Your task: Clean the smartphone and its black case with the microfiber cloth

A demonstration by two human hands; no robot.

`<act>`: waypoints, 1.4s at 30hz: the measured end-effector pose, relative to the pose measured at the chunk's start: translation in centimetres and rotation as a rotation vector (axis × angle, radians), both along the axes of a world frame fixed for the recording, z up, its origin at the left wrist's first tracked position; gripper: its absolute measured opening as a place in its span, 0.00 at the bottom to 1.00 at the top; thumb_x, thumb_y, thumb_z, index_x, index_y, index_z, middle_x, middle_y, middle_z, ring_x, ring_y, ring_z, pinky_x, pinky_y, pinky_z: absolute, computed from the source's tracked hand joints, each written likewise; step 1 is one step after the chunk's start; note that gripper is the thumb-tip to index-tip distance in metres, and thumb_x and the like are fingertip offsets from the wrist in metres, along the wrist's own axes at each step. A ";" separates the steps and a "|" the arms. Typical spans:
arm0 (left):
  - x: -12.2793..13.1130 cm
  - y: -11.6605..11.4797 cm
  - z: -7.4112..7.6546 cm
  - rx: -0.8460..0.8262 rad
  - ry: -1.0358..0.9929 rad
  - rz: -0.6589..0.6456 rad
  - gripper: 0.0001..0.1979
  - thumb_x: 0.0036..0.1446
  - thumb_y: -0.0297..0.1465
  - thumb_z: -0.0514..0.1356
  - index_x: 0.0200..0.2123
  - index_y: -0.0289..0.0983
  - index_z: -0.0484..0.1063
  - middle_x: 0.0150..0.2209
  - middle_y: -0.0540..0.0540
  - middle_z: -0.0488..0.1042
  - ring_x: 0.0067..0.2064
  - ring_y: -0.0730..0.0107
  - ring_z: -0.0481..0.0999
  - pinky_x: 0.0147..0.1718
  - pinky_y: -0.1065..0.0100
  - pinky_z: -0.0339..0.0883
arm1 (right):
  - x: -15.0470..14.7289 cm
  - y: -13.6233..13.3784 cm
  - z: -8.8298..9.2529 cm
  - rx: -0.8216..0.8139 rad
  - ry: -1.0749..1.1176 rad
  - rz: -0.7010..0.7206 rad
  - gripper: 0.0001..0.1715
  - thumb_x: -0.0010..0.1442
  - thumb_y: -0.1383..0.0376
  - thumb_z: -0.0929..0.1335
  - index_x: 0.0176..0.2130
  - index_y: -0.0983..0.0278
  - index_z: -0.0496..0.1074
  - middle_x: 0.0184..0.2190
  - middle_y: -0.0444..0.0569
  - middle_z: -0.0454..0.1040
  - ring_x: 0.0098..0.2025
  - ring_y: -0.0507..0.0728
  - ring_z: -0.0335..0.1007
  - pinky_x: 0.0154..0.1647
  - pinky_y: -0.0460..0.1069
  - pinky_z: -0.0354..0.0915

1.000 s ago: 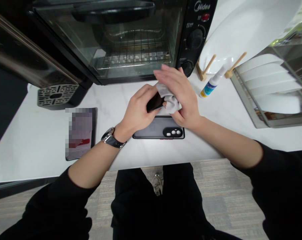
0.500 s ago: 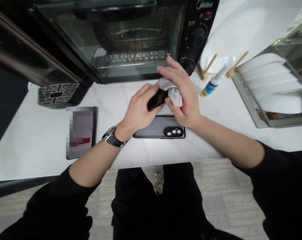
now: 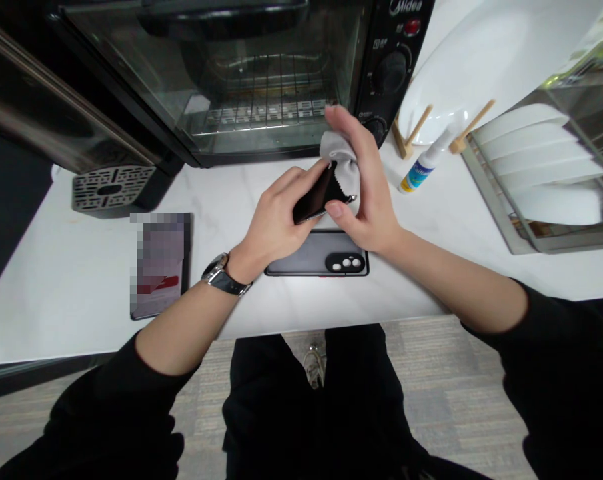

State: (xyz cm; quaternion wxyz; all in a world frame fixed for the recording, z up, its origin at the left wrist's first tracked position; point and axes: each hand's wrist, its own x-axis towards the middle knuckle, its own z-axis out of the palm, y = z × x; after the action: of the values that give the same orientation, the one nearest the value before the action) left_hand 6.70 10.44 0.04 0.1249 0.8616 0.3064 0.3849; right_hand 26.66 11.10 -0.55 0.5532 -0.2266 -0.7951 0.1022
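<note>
My left hand (image 3: pixel 274 217) grips a dark smartphone (image 3: pixel 312 199) by its near end, holding it tilted above the counter. My right hand (image 3: pixel 378 203) curves around a grey cleaning cloth (image 3: pixel 350 172) at the phone's far right end. The cloth is bunched, with a zigzag-cut edge showing against the dark screen. My right thumb lies by the phone's near edge, and the forefinger is raised. Below both hands, a translucent phone case (image 3: pixel 301 259) with a black rim and camera cutouts lies on the counter, partly hidden by my left hand.
Another phone (image 3: pixel 186 257) with a lit, blurred screen lies on the white counter (image 3: pixel 91 287) at left. A toaster oven (image 3: pixel 231 150) stands behind my hands. A spray bottle (image 3: pixel 417 175), a large plate (image 3: pixel 481 60) on a wooden stand and a dish rack (image 3: pixel 518 230) stand at right.
My right hand and the cloth have shifted slightly, uncovering more of the phone's right end and the cloth's zigzag edge. My left hand keeps its grip on the phone.
</note>
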 end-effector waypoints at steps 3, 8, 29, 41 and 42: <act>-0.1 -0.1 0.2 -0.016 -0.001 -0.018 0.28 0.72 0.42 0.60 0.72 0.47 0.65 0.49 0.43 0.77 0.52 0.55 0.79 0.52 0.55 0.77 | 0.0 0.7 -0.9 -0.039 0.030 0.032 0.55 0.66 0.32 0.63 0.78 0.50 0.41 0.79 0.51 0.51 0.80 0.67 0.52 0.82 0.65 0.54; 0.0 -0.1 0.1 -0.031 0.006 0.001 0.28 0.71 0.37 0.62 0.71 0.45 0.66 0.50 0.44 0.78 0.52 0.56 0.79 0.53 0.55 0.76 | 0.2 0.1 -0.6 -0.093 0.007 -0.016 0.52 0.68 0.34 0.62 0.77 0.53 0.47 0.78 0.53 0.56 0.79 0.70 0.54 0.81 0.69 0.55; 0.0 -0.1 0.1 -0.027 0.016 0.034 0.27 0.72 0.44 0.59 0.70 0.48 0.66 0.51 0.43 0.78 0.53 0.53 0.79 0.53 0.53 0.77 | -0.2 0.3 -0.5 -0.161 -0.013 -0.072 0.57 0.64 0.33 0.65 0.78 0.54 0.46 0.77 0.53 0.57 0.82 0.70 0.48 0.81 0.70 0.51; 0.0 0.3 -0.4 0.003 0.019 0.096 0.21 0.70 0.42 0.61 0.62 0.42 0.73 0.48 0.42 0.79 0.51 0.53 0.80 0.50 0.54 0.77 | 0.3 -1.1 0.7 0.006 -0.027 -0.030 0.31 0.73 0.46 0.61 0.68 0.51 0.69 0.68 0.48 0.74 0.77 0.67 0.61 0.81 0.70 0.55; 0.0 0.3 -0.5 0.014 0.017 0.101 0.19 0.70 0.43 0.61 0.60 0.42 0.74 0.48 0.42 0.79 0.50 0.53 0.80 0.50 0.53 0.77 | 0.3 -1.3 0.7 0.023 -0.045 -0.040 0.28 0.74 0.48 0.60 0.66 0.50 0.71 0.66 0.46 0.77 0.76 0.66 0.63 0.80 0.69 0.55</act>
State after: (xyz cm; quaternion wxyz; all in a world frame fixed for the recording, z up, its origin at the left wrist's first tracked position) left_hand 6.75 10.75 -0.44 0.0970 0.8491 0.3477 0.3857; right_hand 26.96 9.83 0.15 0.5397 -0.2383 -0.8037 0.0766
